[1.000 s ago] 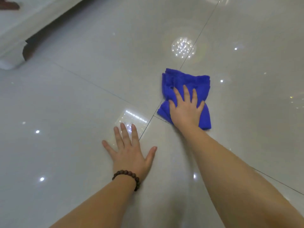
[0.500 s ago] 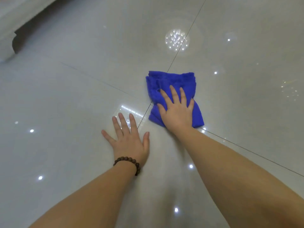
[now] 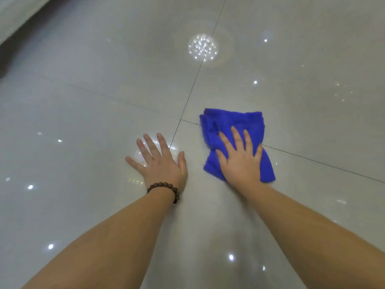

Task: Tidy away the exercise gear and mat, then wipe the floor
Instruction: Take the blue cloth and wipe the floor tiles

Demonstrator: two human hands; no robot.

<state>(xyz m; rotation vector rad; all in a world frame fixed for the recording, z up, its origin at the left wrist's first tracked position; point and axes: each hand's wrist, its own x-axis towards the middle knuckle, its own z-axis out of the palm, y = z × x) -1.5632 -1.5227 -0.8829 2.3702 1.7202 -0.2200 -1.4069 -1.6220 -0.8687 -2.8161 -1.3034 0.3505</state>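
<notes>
Blue microfibre cloth (image 3: 235, 130), folded and bunched, lies on the glossy tile floor (image 3: 83, 113) just right of where two grout lines (image 3: 192, 88) cross; one line passes under it.

Head view, hands: right hand (image 3: 239, 159) lies flat on the near half of the cloth, fingers straight and slightly spread, palm pressing down, nothing curled round the fabric. Left hand (image 3: 160, 161) is planted flat on bare tile just beside the cloth, fingers splayed, holding nothing; judged to be a prop for body weight. A dark bead bracelet (image 3: 166, 189) sits on the left wrist.

Step in hand: the floor wipe, the last part of the task. No mat or exercise gear shows in view, so that part is probably done, though the frame cannot confirm it.

Next move, as a judgement: slide the cloth across unwiped tile with steady palm pressure, keeping the folds from dragging loose, and shift the left hand as reach runs out.

Surface and room: large pale grey polished tiles, thin dark grout, very reflective. A round cluster of ceiling-light reflections (image 3: 203, 47) sits beyond the cloth, with smaller light specks scattered about. A pale furniture edge (image 3: 18, 15) with dark shadow beneath it occupies the top-left corner; too blurred to identify.
</notes>
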